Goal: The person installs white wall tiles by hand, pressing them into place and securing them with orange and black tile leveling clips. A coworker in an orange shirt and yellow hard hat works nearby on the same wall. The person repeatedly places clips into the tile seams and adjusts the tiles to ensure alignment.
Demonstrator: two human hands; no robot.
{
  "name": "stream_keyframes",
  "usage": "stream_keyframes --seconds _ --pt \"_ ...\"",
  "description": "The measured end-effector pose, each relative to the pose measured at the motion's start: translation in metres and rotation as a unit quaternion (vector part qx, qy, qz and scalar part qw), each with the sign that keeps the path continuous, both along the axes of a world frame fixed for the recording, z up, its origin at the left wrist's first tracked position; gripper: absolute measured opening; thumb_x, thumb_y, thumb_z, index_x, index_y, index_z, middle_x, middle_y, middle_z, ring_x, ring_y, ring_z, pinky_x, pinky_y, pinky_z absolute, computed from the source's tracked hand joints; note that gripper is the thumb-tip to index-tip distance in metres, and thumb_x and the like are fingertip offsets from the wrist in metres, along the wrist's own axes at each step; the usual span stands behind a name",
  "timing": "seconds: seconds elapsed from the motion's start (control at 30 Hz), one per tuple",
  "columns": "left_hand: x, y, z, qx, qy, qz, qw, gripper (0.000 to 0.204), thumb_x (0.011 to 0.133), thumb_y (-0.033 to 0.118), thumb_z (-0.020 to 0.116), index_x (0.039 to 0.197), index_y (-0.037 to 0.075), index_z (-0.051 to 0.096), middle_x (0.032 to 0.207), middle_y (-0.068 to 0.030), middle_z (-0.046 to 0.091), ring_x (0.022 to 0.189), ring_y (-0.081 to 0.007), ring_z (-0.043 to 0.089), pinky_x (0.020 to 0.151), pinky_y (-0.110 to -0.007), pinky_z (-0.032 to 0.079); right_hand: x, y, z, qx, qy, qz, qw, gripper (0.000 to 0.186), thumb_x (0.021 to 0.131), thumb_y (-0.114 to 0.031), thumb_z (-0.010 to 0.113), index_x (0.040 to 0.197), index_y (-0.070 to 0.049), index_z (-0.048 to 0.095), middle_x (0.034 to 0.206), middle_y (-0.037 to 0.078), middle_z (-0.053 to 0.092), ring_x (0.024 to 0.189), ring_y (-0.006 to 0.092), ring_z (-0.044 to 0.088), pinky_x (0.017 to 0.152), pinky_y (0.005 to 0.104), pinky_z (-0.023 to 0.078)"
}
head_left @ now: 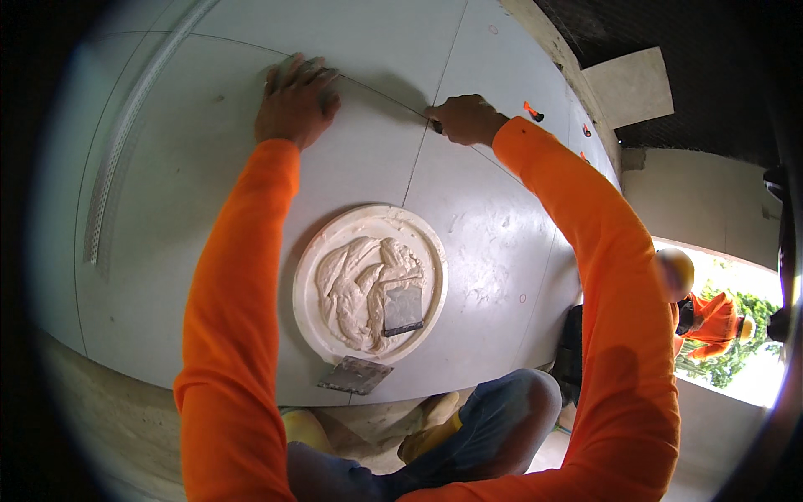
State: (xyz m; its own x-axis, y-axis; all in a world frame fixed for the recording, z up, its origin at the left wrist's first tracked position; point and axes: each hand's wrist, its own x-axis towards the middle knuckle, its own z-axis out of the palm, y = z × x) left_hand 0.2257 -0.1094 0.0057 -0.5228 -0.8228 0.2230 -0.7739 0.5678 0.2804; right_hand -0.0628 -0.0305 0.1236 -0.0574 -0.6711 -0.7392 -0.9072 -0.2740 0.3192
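My left hand [297, 105] lies palm down on the large grey panel surface [360, 159], fingers spread next to a thin dark joint line. Farther right, my right hand [468, 119] is closed, with its knuckles near the spot where two joint lines cross. A small dark end of something pokes out below its fingers; what it is stays hidden. Nearer to me rests a round white lid [303, 289] with creamy beige paste [351, 280] heaped in it. A flat grey scraper blade [403, 308] sits in the paste. Another smeared scraper blade [355, 376] lies at the lid's near edge.
A perforated white strip [125, 146] runs along the left. Several small orange-and-black pieces [534, 111] stand on the right side. At the far right a loose light board [631, 88] lies over dark mesh. Another person in orange [715, 322] is beyond my right arm.
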Motion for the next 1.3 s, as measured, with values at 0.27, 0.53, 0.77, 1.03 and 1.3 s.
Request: stream_keyframes --seconds 0.27,0.53,0.77,1.03,1.3 --pt "-0.001 0.001 0.006 0.0 -0.036 0.006 0.999 0.051 0.108 0.052 0.057 0.155 0.032 0.059 0.171 0.0058 0.046 0.162 -0.0233 0.034 0.135 -0.054 0.022 -0.013 -0.034 0.002 0.109 -0.059 -0.466 0.876 0.047 0.107 -0.048 0.055 0.098 -0.004 0.072 0.081 0.005 0.071 0.061 0.0159 0.059 0.062 0.0357 0.053" --pt "-0.002 0.0 0.004 0.004 -0.012 0.001 1.0 0.049 0.108 0.048 0.054 0.154 0.031 0.06 0.167 0.0064 0.05 0.162 -0.0227 0.034 0.136 -0.054 0.02 -0.011 -0.018 -0.015 -0.002 0.011 -0.036 0.999 0.019 0.093 -0.019 0.068 0.094 -0.003 0.078 0.09 0.012 0.078 0.082 0.0304 0.075 0.07 0.0472 0.062" --pt "-0.001 0.002 0.005 0.008 -0.035 0.005 0.999 0.05 0.109 0.051 0.056 0.155 0.032 0.059 0.17 0.0066 0.047 0.162 -0.0225 0.034 0.135 -0.052 0.022 0.0 -0.011 -0.002 0.034 0.012 0.036 0.999 0.017 0.092 -0.013 0.068 0.099 -0.003 0.08 0.098 0.015 0.08 0.095 0.0354 0.078 0.078 0.0516 0.063" --pt "-0.001 0.001 0.003 -0.001 -0.014 0.001 1.0 0.051 0.108 0.05 0.056 0.155 0.031 0.058 0.168 0.0047 0.049 0.161 -0.0244 0.037 0.134 -0.053 0.024 0.011 -0.03 -0.01 0.087 0.06 -0.091 0.99 0.021 0.095 -0.016 0.069 0.112 -0.005 0.077 0.101 0.016 0.078 0.094 0.0329 0.077 0.079 0.0495 0.061" --pt "-0.003 -0.002 0.002 0.005 -0.032 -0.004 0.999 0.051 0.107 0.047 0.056 0.154 0.029 0.059 0.168 0.0057 0.05 0.162 -0.023 0.035 0.135 -0.053 0.022 0.026 -0.027 -0.034 0.026 0.109 -0.002 0.994 0.019 0.091 -0.014 0.071 0.103 -0.002 0.08 0.102 0.015 0.08 0.092 0.0301 0.079 0.075 0.0465 0.062"
